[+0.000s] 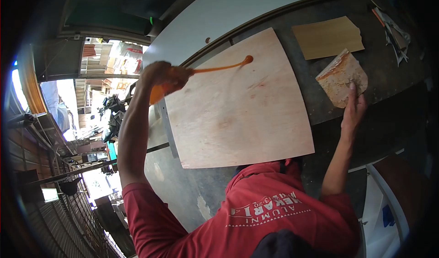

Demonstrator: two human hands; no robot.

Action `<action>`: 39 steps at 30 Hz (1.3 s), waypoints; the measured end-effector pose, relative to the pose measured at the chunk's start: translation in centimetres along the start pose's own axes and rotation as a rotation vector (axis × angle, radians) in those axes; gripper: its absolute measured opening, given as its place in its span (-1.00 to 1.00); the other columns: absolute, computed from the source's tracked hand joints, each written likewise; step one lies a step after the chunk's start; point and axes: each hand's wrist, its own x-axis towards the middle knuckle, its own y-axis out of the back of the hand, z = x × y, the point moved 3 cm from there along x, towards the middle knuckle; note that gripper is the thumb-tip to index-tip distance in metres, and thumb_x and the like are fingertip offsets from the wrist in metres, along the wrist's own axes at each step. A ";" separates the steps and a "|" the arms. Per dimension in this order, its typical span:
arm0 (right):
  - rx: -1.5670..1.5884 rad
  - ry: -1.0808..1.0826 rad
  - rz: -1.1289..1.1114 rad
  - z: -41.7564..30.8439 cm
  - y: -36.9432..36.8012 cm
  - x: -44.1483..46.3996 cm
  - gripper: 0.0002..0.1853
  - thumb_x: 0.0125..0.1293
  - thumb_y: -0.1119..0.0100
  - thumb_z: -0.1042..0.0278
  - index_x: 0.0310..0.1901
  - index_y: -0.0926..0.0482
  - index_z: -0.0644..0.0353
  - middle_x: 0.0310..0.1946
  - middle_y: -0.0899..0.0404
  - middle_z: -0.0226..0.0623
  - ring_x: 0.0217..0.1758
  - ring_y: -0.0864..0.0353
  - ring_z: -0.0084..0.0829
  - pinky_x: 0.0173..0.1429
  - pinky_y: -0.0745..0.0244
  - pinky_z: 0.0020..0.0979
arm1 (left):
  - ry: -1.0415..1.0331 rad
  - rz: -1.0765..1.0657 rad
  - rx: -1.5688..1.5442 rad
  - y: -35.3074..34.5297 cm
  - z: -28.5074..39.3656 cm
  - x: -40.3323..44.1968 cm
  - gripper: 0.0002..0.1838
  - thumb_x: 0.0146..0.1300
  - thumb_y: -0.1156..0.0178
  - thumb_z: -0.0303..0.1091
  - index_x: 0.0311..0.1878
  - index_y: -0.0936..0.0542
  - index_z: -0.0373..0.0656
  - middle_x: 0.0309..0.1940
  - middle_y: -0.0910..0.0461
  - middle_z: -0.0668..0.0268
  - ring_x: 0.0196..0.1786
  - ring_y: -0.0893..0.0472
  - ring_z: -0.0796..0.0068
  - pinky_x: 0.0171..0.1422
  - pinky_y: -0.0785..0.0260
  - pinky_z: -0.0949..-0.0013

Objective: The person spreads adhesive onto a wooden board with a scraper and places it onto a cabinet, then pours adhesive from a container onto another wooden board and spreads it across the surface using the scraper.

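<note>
My left hand (167,77) is closed round an orange container (157,94), mostly hidden behind the fingers. From it a thick orange strand of what looks like glue (215,69) stretches over a pale plywood sheet (228,116). The strand ends in a rounded blob (248,59) near the sheet's far edge. Off to the right, my right hand (353,109) pinches a flat scrap of board (340,77), thumb on top. Orange and whitish residue crusts that scrap, mostly along its upper left edge.
A brown rectangular piece (327,37) lies on the dark worktop (315,102) beyond the scrap. Along the far side runs a long white panel (238,13) with round holes. Offcuts (395,34) sit at the far right. White panels (384,203) stand at the lower right.
</note>
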 end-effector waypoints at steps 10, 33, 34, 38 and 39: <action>-0.066 0.116 -0.156 -1.4 -7.1 -6.8 -0.51 0.50 -0.26 0.27 0.32 -0.46 0.41 0.19 -0.62 -0.20 0.26 -0.57 -0.42 0.36 -0.42 -0.34 | 0.129 -0.032 -0.386 -14.8 -12.2 -6.7 -0.37 -0.07 -0.57 0.00 0.05 -0.70 -0.16 -0.12 -0.76 0.13 -0.05 -0.74 0.19 0.05 -0.56 0.18; -0.490 0.747 -0.866 2.5 -44.8 -33.0 -0.54 0.24 0.00 0.76 0.06 -0.73 0.14 0.00 -0.75 -0.24 0.18 -0.65 -0.26 0.26 -0.51 -0.27 | -0.141 0.921 -2.179 -42.2 -26.0 -10.2 -0.33 0.17 -0.46 -0.46 0.34 -0.42 -0.28 0.18 -0.61 0.25 0.23 -0.60 0.35 0.38 -0.40 0.29; -0.454 0.536 -0.815 3.6 -43.4 -32.1 -0.62 0.36 -0.01 0.72 0.07 -0.72 0.21 0.01 -0.75 -0.21 0.19 -0.65 -0.33 0.27 -0.50 -0.32 | -0.074 1.045 -2.206 -44.4 -26.7 -8.8 -0.33 0.20 -0.46 -0.46 0.36 -0.40 -0.25 0.18 -0.60 0.25 0.24 -0.59 0.37 0.40 -0.38 0.30; -0.612 0.319 -0.682 2.5 -38.2 -30.0 -0.69 0.56 -0.06 0.44 0.19 -0.59 0.46 0.05 -0.73 -0.18 0.17 -0.64 -0.43 0.29 -0.45 -0.42 | 0.177 1.213 -2.280 -53.0 -25.6 -4.4 -0.38 0.22 -0.40 -0.53 0.35 -0.42 -0.20 0.18 -0.60 0.28 0.25 -0.58 0.40 0.41 -0.37 0.31; -0.631 0.314 -0.688 2.5 -37.0 -29.7 -0.69 0.56 -0.06 0.44 0.19 -0.59 0.46 0.05 -0.73 -0.18 0.17 -0.64 -0.43 0.29 -0.45 -0.42 | 0.263 1.198 -2.271 -54.4 -24.9 -3.8 -0.38 0.21 -0.38 -0.56 0.35 -0.43 -0.19 0.19 -0.60 0.29 0.25 -0.58 0.41 0.41 -0.37 0.31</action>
